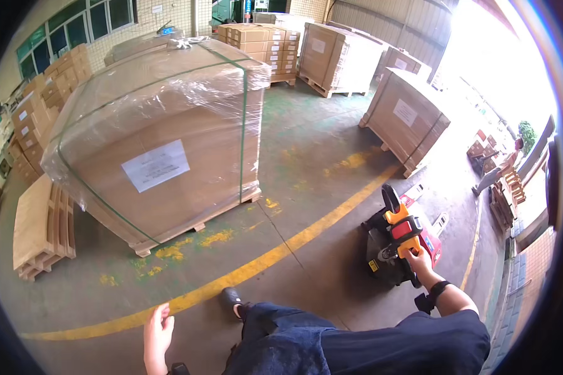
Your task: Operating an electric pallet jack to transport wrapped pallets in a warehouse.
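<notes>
My right hand [418, 260] is wrapped round the control handle [405, 227] of an electric pallet truck, at its near orange end. The handle is orange, red and black. Below it lies the truck's black and red body [376, 250], with its forks [441, 223] pointing away to the right. My left hand [158, 334] hangs free at the lower left, its fingers loosely bent and nothing in them. Nearest to that hand, further ahead, stands a large carton [194, 187] wrapped in clear film and bound with green straps on a wooden pallet.
Wooden pallets [36, 219] are stacked left of the large carton. Another palletised carton [413, 115] stands ahead of the truck, with more wrapped loads [331, 59] behind. A yellow line [256, 265] curves across the floor. At the far right a person [503, 165] stands near pallets and boxes.
</notes>
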Demonstrator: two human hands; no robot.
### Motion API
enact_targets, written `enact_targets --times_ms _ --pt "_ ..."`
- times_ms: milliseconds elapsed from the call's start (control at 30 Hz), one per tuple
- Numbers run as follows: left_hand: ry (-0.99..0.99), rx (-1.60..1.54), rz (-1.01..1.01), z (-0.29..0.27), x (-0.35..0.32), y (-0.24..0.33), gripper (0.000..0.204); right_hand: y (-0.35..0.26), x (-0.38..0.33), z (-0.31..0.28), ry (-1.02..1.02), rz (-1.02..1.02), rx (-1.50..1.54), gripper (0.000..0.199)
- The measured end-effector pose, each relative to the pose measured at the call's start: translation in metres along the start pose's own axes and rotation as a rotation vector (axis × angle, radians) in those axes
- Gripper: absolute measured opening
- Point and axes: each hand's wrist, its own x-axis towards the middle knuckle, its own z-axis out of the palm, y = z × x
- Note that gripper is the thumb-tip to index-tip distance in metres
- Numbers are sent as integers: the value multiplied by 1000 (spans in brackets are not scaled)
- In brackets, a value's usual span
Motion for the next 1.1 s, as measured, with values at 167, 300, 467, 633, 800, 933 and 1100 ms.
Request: enact_targets --times_ms 167,300,467,633,800,933,1100 --pt "-101 90 356 -82 100 3 35 -91 -70 97 62 -5 34 45" --pt "-280 174 423 -116 156 15 33 -153 -109 144 143 2 -82 49" --pt "-473 125 597 -128 237 40 31 -208 -188 193 132 19 -56 55" --pt "-730 126 919 -129 290 58 31 -250 -260 235 146 -40 -218 53" --pt "-931 55 1207 -121 318 65 32 -289 -328 267 103 -18 -261 53" --pt "-971 -108 1226 -112 325 62 33 -334 -389 304 89 -26 -264 49" --pt "-929 -208 1158 -104 325 47 29 -356 -476 343 45 -123 -220 43"
